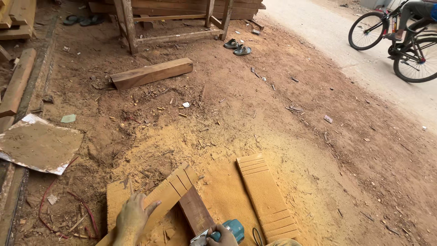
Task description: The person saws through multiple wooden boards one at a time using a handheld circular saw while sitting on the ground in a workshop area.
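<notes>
Two hands work low on the sawdust-covered ground: our left hand (132, 217) lies flat, fingers spread, on a notched plank (166, 193); our right hand (221, 235), partly cut off, wraps closed around a teal power tool (230, 228) against a dark wood block (195, 210). Another notched plank (266, 196) lies beside it. Open dirt stretches beyond toward a timber beam (151, 73), sandals (237, 47) and a bicycle (396, 38).

We stand over a reddish dirt floor (282, 105) in daylight, pale sawdust (218, 150) spread across its near part. A wooden trestle frame (173, 23) stands at the far edge, sandals (237, 47) beside it. A bicycle (396, 36) crosses the paved road (327, 32) at the far right corner.
</notes>
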